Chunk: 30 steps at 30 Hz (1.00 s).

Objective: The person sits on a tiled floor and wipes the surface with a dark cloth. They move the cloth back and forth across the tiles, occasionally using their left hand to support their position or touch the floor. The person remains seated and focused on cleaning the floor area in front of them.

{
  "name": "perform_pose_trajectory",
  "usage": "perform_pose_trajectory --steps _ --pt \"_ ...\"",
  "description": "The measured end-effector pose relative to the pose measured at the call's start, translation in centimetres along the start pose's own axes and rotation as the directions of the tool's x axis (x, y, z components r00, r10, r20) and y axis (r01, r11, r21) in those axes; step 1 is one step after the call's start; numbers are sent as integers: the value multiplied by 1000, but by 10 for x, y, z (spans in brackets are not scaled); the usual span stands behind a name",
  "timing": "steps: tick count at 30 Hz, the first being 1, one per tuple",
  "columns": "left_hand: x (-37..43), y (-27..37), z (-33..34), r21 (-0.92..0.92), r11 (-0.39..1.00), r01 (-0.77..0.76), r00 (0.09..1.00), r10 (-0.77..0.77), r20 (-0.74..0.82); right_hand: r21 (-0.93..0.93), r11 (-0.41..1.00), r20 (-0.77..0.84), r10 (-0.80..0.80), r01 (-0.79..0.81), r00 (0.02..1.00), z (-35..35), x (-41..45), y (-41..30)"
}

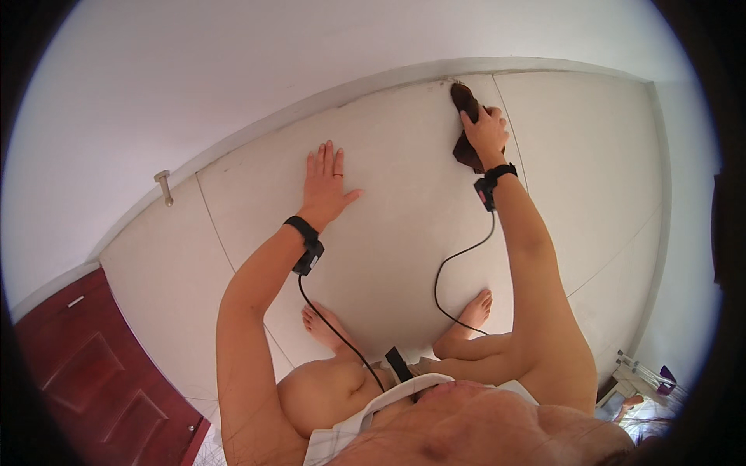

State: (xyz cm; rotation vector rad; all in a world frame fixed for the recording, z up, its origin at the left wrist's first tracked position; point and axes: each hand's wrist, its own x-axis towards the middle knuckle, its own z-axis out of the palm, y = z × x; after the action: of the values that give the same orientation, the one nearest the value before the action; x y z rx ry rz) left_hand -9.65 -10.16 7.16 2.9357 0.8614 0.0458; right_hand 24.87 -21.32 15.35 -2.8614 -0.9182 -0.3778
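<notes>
My left hand (pixel 326 183) lies flat on the pale floor tiles (pixel 396 233), fingers spread, with a ring on one finger and nothing in it. Farther out and to the right, my right hand (pixel 488 131) grips a dark brown cloth (pixel 468 152) against the floor. One bunched end of the cloth reaches almost to the grey skirting board (pixel 402 77) at the foot of the wall. Dark marks show on the tile beside that end. The palm side of my right hand is hidden.
A metal door stop (pixel 165 187) sticks out at the left wall base. The dark red panelled door (pixel 99 373) stands at lower left. Black cables (pixel 335 332) run from the wrist devices towards my body. My bare feet (pixel 473 311) are on the floor between my arms and body.
</notes>
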Motion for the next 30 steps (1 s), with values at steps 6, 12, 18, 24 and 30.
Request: perform_pose_trajectory --steps 6,12,18,24,30 --pt "-112 -38 -10 10 999 -37 998 36 52 -12 830 70 -555 557 829 -41 -159 -160" --pt "19 4 -30 14 999 51 997 -51 53 203 692 86 -718 693 691 -19 7 -116" --pt "30 13 -13 30 998 54 991 -57 122 -5 940 -17 -342 342 940 10 78 -17" --pt "36 13 -23 83 992 90 987 -100 122 -45 864 84 -498 502 863 6 33 -109" --pt "43 11 -2 17 995 94 985 -96 145 302 638 166 -767 708 620 34 -36 -189"
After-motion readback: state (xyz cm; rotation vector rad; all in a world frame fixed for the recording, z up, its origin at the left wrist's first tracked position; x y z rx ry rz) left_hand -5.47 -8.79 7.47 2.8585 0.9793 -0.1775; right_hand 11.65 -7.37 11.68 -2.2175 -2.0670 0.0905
